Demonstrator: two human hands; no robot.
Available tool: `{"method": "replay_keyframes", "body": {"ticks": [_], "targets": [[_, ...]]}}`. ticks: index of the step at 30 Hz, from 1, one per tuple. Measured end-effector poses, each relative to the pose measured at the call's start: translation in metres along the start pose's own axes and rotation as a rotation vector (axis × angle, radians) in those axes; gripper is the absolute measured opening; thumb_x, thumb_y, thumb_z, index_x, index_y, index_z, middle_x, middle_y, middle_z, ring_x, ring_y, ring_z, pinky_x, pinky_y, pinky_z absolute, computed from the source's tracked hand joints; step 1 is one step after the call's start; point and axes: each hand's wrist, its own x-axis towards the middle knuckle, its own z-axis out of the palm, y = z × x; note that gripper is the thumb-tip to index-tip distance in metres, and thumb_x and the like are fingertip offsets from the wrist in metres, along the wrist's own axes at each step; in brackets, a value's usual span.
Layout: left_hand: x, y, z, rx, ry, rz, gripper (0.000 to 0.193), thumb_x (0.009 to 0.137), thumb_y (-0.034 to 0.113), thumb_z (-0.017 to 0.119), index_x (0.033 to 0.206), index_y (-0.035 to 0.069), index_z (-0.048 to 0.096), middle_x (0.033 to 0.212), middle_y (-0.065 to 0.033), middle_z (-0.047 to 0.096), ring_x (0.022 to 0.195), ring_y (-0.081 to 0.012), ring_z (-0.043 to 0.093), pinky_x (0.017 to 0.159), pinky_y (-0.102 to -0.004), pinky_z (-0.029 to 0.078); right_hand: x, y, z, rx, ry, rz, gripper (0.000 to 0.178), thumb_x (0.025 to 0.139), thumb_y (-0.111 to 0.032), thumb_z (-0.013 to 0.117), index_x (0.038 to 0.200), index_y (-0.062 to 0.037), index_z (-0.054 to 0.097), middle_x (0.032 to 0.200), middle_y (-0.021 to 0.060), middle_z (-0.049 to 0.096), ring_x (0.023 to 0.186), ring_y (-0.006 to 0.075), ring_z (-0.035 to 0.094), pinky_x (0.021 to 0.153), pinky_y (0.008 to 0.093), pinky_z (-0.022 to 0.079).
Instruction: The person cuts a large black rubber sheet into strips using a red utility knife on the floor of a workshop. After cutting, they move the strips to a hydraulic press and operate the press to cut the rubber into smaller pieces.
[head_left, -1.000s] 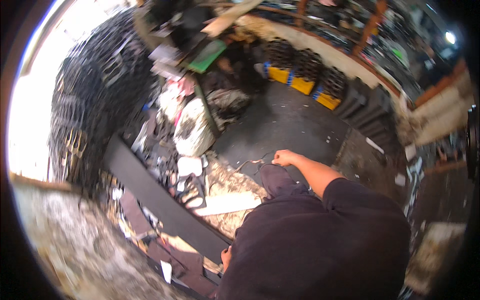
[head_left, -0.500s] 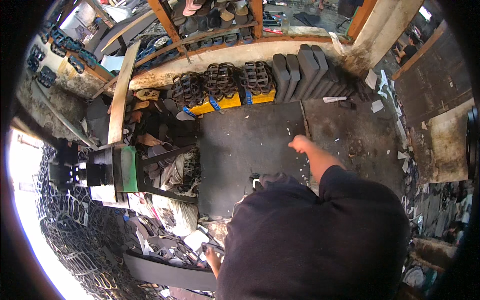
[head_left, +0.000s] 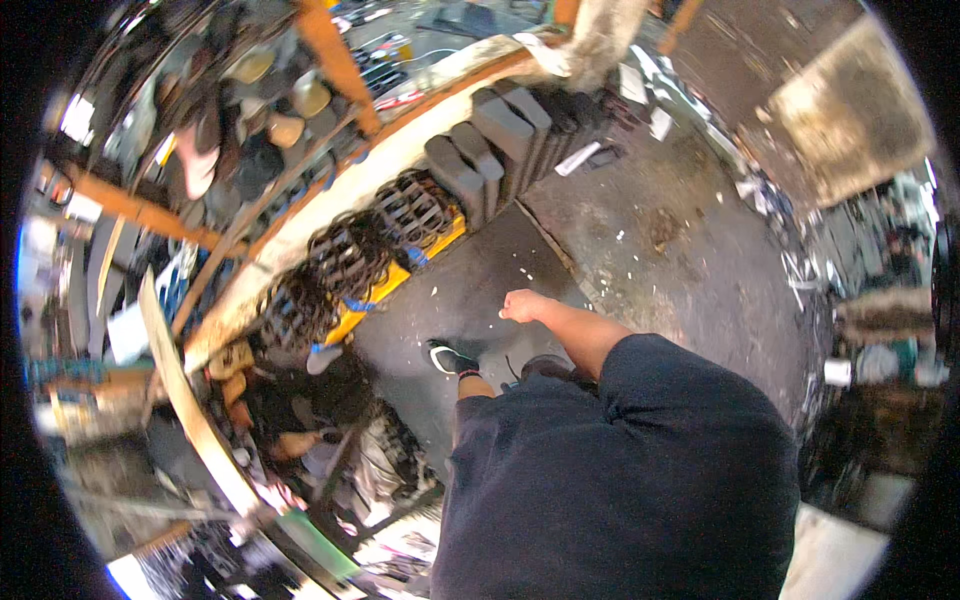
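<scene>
No text, number or sign can be read here. The blue patches (head_left: 358, 304) on the yellow supports (head_left: 388, 284) below the stacked sandals (head_left: 413, 207) are too small and blurred for telling any letters, and the white papers (head_left: 661, 124) are also not readable.

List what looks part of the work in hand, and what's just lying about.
Likely part of the work, judging only by nearness to the right hand (its grip is unclear):
- strappy dark sandals
- yellow boxes
- upright dark slabs

Apparently just lying about:
- white strip on the floor
- pale wooden plank
- white paper
</scene>
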Motion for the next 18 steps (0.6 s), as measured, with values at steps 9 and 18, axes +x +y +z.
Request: {"method": "replay_keyframes", "body": {"ticks": [9,18], "targets": [[0.161,0.087,-0.221,1.067,0.211,0.457,0.041,0.094,0.024,0.053,0.13,0.006,0.06,0.121,-0.0208,0.064,0.115,-0.0371,0.059,0.103,-0.0538,0.042,0.061,0.04,-0.042,0.0,0.062,0.291,0.05,0.093,-0.044,0.056,0.088,0.0027,0.073,0.099,0.0256,0.07,0.095,0.0443,0.066,0.085,0.0498,0.053],[0.066,0.334,-0.26,-0.919,0.468,0.429,0.045,0.099,0.026,0.063,0.136,0.003,0.053,0.122,-0.0104,0.065,0.109,-0.0168,0.061,0.092,-0.0291,0.048,0.177,0.013,-0.094,-0.307,-0.087,-0.269,0.033,0.088,-0.037,0.059,0.092,-0.0057,0.069,0.097,0.0223,0.069,0.093,0.0391,0.065,0.082,0.0481,0.052]]}}
